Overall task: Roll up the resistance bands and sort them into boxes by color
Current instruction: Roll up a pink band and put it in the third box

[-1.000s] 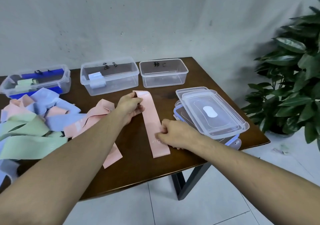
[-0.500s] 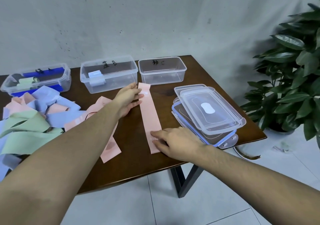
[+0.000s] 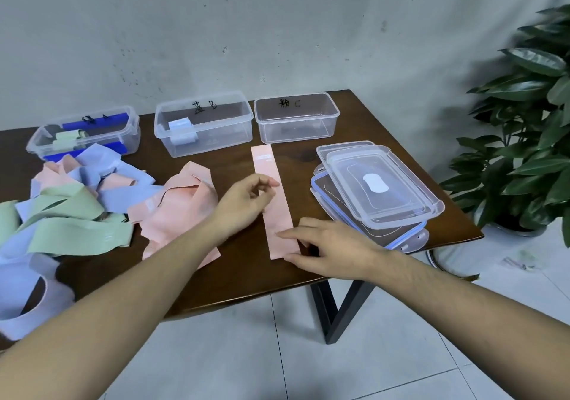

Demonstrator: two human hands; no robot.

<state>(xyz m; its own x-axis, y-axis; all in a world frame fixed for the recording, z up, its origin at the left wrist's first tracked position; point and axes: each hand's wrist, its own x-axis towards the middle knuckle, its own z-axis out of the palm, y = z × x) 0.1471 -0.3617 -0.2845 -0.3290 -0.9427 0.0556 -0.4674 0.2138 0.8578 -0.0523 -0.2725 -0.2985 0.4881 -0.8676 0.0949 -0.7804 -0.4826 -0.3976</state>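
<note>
Our right hand (image 3: 333, 250) lies w/ fingers (image 3: 293, 233) straight, flat on the near end of the pink band (image 3: 273, 202), pinning it, not gripping. Left hand (image 3: 243, 197) hovers over the band's middle, fingers loosely curled, holding nothing.

Band's prob. thin, light, floppy rubber, a bit grippy, so we'd guess it creeps or buckles if pushed from one side. Best hold: near short edge, thumbs + fingertips across the full width, then roll twd the far end w/ even pressure so the coil stays square.

Looks: long pale-pink strip, flat and straight on the worktop (image 3: 240, 264), faint label patch at the far end, which stops just short of the empty box C (image 3: 296, 119). Box B (image 3: 205, 122) to its left holds a pale blue roll. Lids (image 3: 379, 183) stacked just right of the strip; loose pink, blue, green bands (image 3: 77, 214) heaped to the left.
</note>
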